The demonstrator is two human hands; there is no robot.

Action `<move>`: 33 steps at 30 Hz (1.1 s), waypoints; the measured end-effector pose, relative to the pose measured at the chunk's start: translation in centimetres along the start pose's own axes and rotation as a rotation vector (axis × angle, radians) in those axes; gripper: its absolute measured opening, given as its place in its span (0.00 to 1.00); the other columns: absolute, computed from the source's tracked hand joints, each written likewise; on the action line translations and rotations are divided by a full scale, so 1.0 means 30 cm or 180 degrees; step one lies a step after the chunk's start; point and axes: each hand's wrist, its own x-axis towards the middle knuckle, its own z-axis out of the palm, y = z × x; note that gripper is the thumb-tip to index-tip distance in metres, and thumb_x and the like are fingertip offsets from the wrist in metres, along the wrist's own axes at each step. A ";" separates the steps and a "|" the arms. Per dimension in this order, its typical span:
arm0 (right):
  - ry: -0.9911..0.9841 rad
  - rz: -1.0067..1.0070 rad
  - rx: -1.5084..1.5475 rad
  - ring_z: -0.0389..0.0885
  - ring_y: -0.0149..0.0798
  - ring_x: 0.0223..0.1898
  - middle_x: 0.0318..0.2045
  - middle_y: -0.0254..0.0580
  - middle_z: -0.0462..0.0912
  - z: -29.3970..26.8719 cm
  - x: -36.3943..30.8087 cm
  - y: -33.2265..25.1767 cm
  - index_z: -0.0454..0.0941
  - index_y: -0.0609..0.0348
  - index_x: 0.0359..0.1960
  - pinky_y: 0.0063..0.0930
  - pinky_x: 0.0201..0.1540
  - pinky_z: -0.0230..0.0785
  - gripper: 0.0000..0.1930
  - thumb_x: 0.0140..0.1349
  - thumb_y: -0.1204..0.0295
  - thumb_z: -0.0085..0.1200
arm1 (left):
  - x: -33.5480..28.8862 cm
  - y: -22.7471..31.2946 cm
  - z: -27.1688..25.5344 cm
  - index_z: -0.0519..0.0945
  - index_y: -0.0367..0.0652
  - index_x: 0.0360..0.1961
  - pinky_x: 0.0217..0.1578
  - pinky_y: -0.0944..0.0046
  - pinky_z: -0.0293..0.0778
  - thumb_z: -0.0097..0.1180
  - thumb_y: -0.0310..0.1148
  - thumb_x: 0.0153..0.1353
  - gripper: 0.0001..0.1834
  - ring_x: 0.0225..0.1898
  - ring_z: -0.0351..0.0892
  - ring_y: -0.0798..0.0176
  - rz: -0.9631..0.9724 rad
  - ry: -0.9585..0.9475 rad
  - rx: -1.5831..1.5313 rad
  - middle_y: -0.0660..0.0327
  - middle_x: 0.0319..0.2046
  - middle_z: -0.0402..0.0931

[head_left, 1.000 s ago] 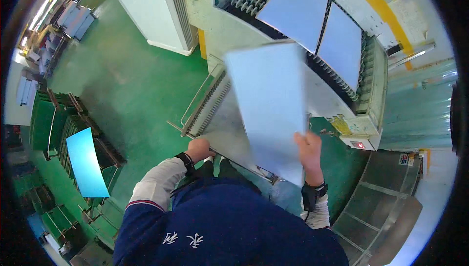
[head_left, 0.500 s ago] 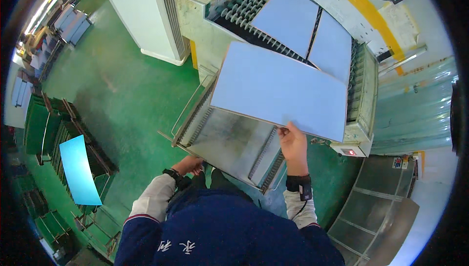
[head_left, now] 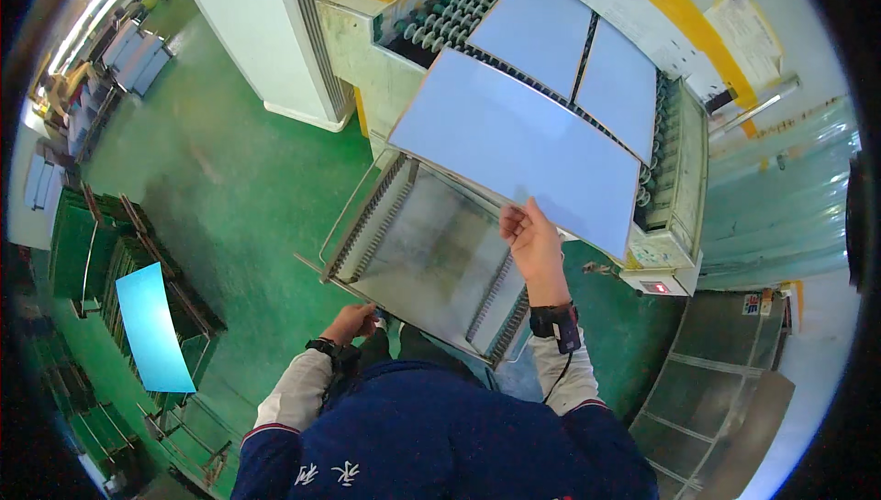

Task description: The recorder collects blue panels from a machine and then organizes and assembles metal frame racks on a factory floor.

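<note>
A flat light-blue panel (head_left: 518,142) with a thin brown edge lies aslant, its far part over the roller bed (head_left: 445,30) of a machine and its near edge toward me. My right hand (head_left: 534,241) is at that near edge, thumb on the face and the other fingers curled below. Under the near edge stands a metal rack (head_left: 418,234) with toothed strips along its sides. My left hand (head_left: 351,324) is closed beside the rack's near-left edge; what its fingers hold is hidden. Two more blue panels (head_left: 541,27) lie farther along the rollers.
A white cabinet (head_left: 266,32) stands left of the machine. Green racks (head_left: 83,243) with a bright blue sheet (head_left: 154,326) are at the left. A small control box (head_left: 656,286) sits at the machine's near-right corner, above a grey slatted panel (head_left: 707,381). A screen hangs top right.
The panel has moved away from me and slightly left, farther onto the rollers. My right hand has followed it forward and left. The left hand has stayed near the rack's edge.
</note>
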 end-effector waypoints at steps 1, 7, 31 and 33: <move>-0.0018 0.0034 -0.0093 0.79 0.39 0.33 0.33 0.45 0.82 -0.002 0.004 -0.006 0.77 0.65 0.41 0.32 0.38 0.72 0.19 0.68 0.57 0.51 | -0.002 0.001 0.002 0.79 0.37 0.31 0.25 0.64 0.74 0.50 0.46 0.68 0.21 0.21 0.77 0.64 0.0023 -0.0001 -0.0032 0.60 0.20 0.77; -0.0185 -0.0063 -0.0152 0.74 0.33 0.31 0.30 0.40 0.78 -0.001 0.034 -0.017 0.77 0.68 0.39 0.27 0.36 0.68 0.20 0.68 0.58 0.53 | -0.018 0.021 0.026 0.78 0.37 0.33 0.26 0.63 0.74 0.52 0.45 0.67 0.19 0.22 0.76 0.65 -0.0003 0.0081 -0.0143 0.61 0.23 0.77; -0.0044 -0.0116 0.0103 0.74 0.35 0.29 0.28 0.41 0.79 0.002 0.222 -0.106 0.78 0.67 0.37 0.28 0.35 0.69 0.21 0.66 0.56 0.53 | 0.017 0.009 0.003 0.78 0.36 0.35 0.24 0.62 0.76 0.52 0.41 0.67 0.16 0.21 0.78 0.63 -0.0079 0.0293 -0.0209 0.60 0.24 0.77; -0.0006 -0.0099 0.0157 0.75 0.36 0.28 0.28 0.43 0.80 0.002 0.238 -0.117 0.78 0.68 0.36 0.29 0.33 0.69 0.20 0.68 0.57 0.51 | 0.016 0.010 0.007 0.77 0.37 0.35 0.25 0.61 0.76 0.51 0.41 0.66 0.16 0.21 0.78 0.63 -0.0147 0.0388 -0.0091 0.60 0.24 0.77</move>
